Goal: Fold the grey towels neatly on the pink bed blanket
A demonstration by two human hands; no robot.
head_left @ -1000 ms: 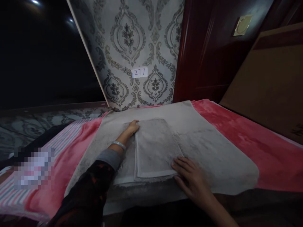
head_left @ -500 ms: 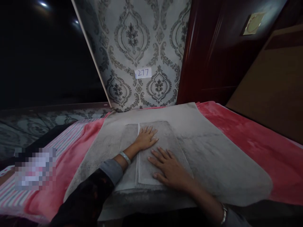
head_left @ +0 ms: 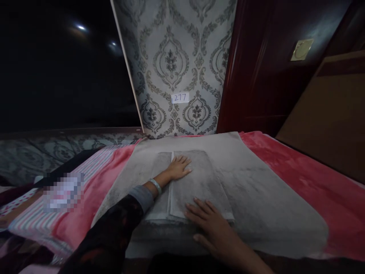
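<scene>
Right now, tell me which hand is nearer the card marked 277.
Left: the left hand lies toward the far end of the folded grey cloth, nearer the card; the right hand is at the cloth's near edge, farther back.

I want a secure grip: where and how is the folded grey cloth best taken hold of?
Probably slide under opposite side edges of the folded grey cloth, left hand from the left, right hand from the right. It lies flat, and its top panel overlaps a lower one on the left, so pinching that alone might unfold it.
</scene>
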